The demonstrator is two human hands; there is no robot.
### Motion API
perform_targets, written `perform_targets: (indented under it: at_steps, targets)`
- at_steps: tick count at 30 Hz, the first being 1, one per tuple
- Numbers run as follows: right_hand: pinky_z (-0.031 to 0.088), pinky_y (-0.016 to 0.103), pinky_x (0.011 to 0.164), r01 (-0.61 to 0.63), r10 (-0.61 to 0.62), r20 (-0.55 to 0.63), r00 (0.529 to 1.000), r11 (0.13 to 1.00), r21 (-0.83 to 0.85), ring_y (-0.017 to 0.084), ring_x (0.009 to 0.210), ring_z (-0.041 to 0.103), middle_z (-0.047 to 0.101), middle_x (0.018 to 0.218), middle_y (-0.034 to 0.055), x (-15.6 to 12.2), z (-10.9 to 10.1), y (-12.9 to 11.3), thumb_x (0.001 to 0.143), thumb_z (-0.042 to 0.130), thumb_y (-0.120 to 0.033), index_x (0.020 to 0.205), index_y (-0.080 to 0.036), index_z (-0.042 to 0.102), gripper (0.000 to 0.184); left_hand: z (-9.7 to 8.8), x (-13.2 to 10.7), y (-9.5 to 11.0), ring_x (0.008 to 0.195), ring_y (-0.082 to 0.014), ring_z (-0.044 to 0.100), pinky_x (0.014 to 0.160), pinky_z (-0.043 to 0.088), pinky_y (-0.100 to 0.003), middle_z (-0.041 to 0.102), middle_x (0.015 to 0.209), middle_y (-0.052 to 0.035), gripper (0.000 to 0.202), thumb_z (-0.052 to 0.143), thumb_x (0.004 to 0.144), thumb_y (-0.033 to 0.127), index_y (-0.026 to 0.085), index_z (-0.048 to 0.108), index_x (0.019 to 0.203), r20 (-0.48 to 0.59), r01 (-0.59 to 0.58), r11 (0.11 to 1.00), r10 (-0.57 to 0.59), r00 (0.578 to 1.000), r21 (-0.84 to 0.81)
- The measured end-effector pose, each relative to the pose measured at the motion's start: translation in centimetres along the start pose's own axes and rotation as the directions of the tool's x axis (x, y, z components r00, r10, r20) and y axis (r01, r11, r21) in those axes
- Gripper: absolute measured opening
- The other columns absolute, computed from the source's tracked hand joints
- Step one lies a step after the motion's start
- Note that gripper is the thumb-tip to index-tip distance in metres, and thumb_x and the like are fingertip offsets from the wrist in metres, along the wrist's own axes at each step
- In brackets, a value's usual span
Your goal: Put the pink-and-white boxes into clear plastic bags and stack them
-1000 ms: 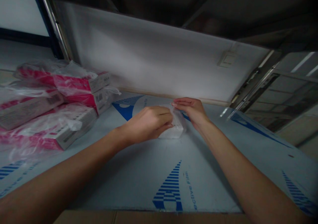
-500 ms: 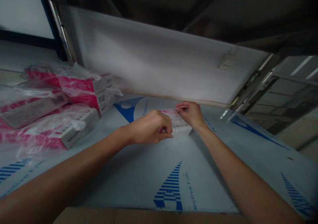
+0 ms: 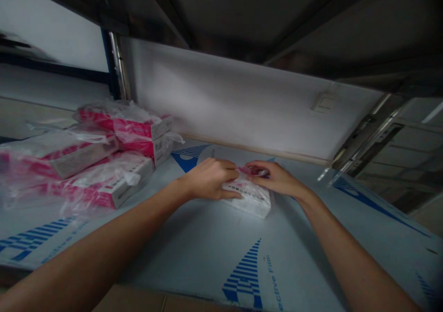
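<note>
Both hands (image 3: 212,179) (image 3: 279,180) touch a plastic-wrapped white box (image 3: 249,199).

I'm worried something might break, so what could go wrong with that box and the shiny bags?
The thin plastic over the white box might tear, since the left hand and right hand are both working at it. Also, the bagged boxes on the left are stacked on each other, and plastic can be slippery, so one could slide if the left arm bumped it.
</note>
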State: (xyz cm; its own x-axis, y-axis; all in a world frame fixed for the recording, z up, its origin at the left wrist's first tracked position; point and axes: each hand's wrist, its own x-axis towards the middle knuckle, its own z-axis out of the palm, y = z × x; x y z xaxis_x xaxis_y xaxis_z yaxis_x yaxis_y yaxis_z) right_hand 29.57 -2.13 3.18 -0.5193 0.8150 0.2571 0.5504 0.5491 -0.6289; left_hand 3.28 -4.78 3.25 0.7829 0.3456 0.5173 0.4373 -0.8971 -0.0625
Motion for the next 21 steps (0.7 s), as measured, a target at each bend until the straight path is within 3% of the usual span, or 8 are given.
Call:
perform_targets:
  at_steps: [4, 7, 10, 13, 15, 17, 21]
  targets:
    - [0.057, 0.039, 0.08, -0.101, 0.101, 0.006, 0.995, 0.992, 0.07, 0.023, 0.089, 0.071, 0.075, 0.103, 0.008, -0.1, -0.1, -0.2, 0.079, 0.078, -0.036, 0.133, -0.026, 0.061, 0.058, -0.4, -0.7, -1.3, 0.095, -0.0241, 0.067, 0.08, 0.05, -0.032, 0.068, 0.105, -0.0097, 0.053, 0.068, 0.083, 0.059, 0.018, 0.062, 0.116, -0.031, 0.061, 0.996, -0.063, 0.998, -0.062]
    - [0.053, 0.045, 0.096, -0.133, 0.131, 0.022, 0.991, 0.981, 0.143, 0.027, 0.115, 0.064, 0.065, 0.131, 0.0127, -0.5, -0.4, -0.1, 0.078, 0.078, -0.042, 0.139, -0.027, 0.055, 0.067, -0.5, -2.1, -3.3, 0.12, -0.029, 0.06, 0.1, 0.048, -0.039, 0.06, 0.132, -0.0141, 0.069, 0.069, 0.083, 0.058, 0.022, 0.05, 0.137, -0.015, 0.132, 0.982, -0.135, 0.991, -0.137]
    - [0.045, 0.049, 0.107, -0.148, 0.087, 0.221, 0.971, 0.949, 0.278, 0.031, 0.138, 0.046, 0.036, 0.16, 0.0106, -1.0, -0.6, 0.1, 0.072, 0.082, -0.046, 0.153, -0.032, 0.036, 0.094, -0.1, -3.6, -5.4, 0.129, -0.0292, 0.054, 0.109, 0.043, -0.041, 0.054, 0.142, -0.0124, 0.068, 0.067, 0.087, 0.043, 0.024, 0.041, 0.146, 0.028, 0.247, 0.956, -0.246, 0.969, -0.159]
    - [0.031, 0.051, 0.118, -0.132, 0.051, 0.35, 0.935, 0.969, 0.211, 0.033, 0.146, 0.035, 0.027, 0.164, 0.0068, -1.2, -0.1, -0.3, 0.058, 0.092, -0.041, 0.159, -0.035, 0.019, 0.125, 0.7, -4.2, -6.2, 0.127, -0.0267, 0.056, 0.107, 0.046, -0.037, 0.057, 0.139, -0.0102, 0.068, 0.061, 0.085, 0.024, 0.024, 0.037, 0.149, 0.034, 0.342, 0.925, -0.341, 0.939, -0.167]
    - [0.024, 0.05, 0.122, -0.081, 0.052, 0.311, 0.949, 0.994, 0.08, 0.034, 0.147, 0.031, 0.029, 0.163, 0.0057, -1.1, 0.4, -0.9, 0.054, 0.094, -0.038, 0.158, -0.036, 0.022, 0.126, 1.2, -4.2, -6.0, 0.127, -0.026, 0.057, 0.106, 0.046, -0.036, 0.058, 0.138, -0.0099, 0.068, 0.058, 0.083, 0.019, 0.023, 0.038, 0.148, 0.026, 0.357, 0.918, -0.358, 0.933, -0.173]
    - [0.025, 0.051, 0.121, -0.03, 0.028, 0.257, 0.966, 1.0, 0.003, 0.034, 0.146, 0.034, 0.032, 0.161, 0.007, -0.9, 1.0, -1.4, 0.055, 0.093, -0.038, 0.157, -0.036, 0.027, 0.121, 1.6, -3.9, -5.5, 0.125, -0.0253, 0.058, 0.105, 0.047, -0.036, 0.057, 0.139, -0.0097, 0.067, 0.056, 0.084, 0.018, 0.024, 0.038, 0.148, 0.026, 0.348, 0.92, -0.349, 0.937, -0.179]
    - [0.027, 0.053, 0.12, 0.055, -0.053, 0.189, 0.981, 0.999, -0.001, 0.034, 0.143, 0.038, 0.036, 0.158, 0.0089, -0.6, 1.9, -1.6, 0.058, 0.091, -0.037, 0.155, -0.034, 0.03, 0.115, 1.7, -3.3, -4.9, 0.113, -0.0232, 0.065, 0.099, 0.05, -0.036, 0.061, 0.135, -0.0094, 0.06, 0.05, 0.089, 0.019, 0.025, 0.039, 0.148, 0.035, 0.357, 0.926, -0.356, 0.934, -0.121]
